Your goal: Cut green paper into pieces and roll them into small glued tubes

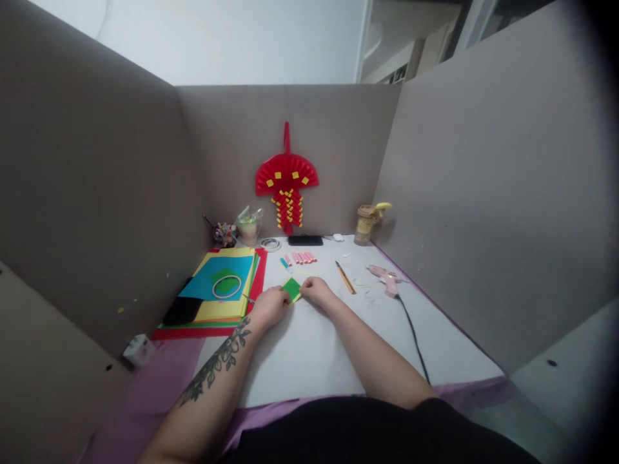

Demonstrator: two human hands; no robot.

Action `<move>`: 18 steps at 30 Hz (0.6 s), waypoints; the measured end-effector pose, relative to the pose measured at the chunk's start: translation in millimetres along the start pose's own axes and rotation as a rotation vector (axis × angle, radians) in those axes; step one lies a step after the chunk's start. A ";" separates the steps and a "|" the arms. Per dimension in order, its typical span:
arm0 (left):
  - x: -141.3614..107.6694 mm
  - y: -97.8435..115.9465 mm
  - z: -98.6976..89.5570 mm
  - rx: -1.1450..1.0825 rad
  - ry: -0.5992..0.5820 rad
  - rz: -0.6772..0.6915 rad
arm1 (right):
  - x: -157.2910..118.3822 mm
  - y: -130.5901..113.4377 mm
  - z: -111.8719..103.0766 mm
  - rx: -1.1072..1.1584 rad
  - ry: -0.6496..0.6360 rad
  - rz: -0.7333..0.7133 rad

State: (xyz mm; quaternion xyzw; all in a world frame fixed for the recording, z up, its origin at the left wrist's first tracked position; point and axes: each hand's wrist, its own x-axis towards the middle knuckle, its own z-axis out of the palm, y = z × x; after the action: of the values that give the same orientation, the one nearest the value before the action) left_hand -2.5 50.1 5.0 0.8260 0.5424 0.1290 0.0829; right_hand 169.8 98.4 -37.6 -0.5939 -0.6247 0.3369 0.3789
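A small green paper square (292,289) with a yellow edge lies turned like a diamond on the white tabletop. My left hand (271,305) has its fingers closed at the square's left corner. At the right corner, my right hand (316,291) pinches the edge. Beyond the square sit several small pink rolls (304,258) in a row, with a teal piece (284,263) to their left. A yellow-orange pencil (345,278) rests to the right of my right hand.
Stacked coloured paper (232,308) with a hoop (227,286) on top is at left. A pink glue gun (387,278) with a dark cord lies right. A phone (305,241), tape rolls (271,244) and a lidded cup (364,225) stand behind. A red paper ornament (287,175) hangs on the partition.
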 end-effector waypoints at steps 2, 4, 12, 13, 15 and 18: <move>3.0 -3.6 -0.5 -0.062 0.117 -0.084 | -0.1 -5.5 -0.9 0.192 0.059 0.008; 6.7 -6.8 -1.0 -0.203 0.241 -0.210 | -0.7 -12.1 -3.1 0.362 0.096 0.004; 10.6 -7.3 -4.3 -0.772 0.211 -0.206 | -11.4 -28.8 -3.2 0.613 -0.046 -0.093; 10.2 -6.6 -4.9 -0.768 0.234 -0.205 | -13.0 -30.1 -2.0 0.615 -0.074 -0.103; 10.0 -5.2 -6.1 -0.750 0.284 -0.186 | -16.1 -32.9 0.2 0.609 -0.134 -0.126; 10.6 -3.5 -7.4 -0.685 0.330 -0.172 | -20.0 -37.0 2.6 0.614 -0.138 -0.165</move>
State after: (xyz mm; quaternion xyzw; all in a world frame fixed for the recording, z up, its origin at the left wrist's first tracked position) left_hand -3.7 61.2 12.4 0.6702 0.5411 0.4265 0.2759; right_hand 149.7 76.0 -8.1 -0.3748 -0.5641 0.5174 0.5231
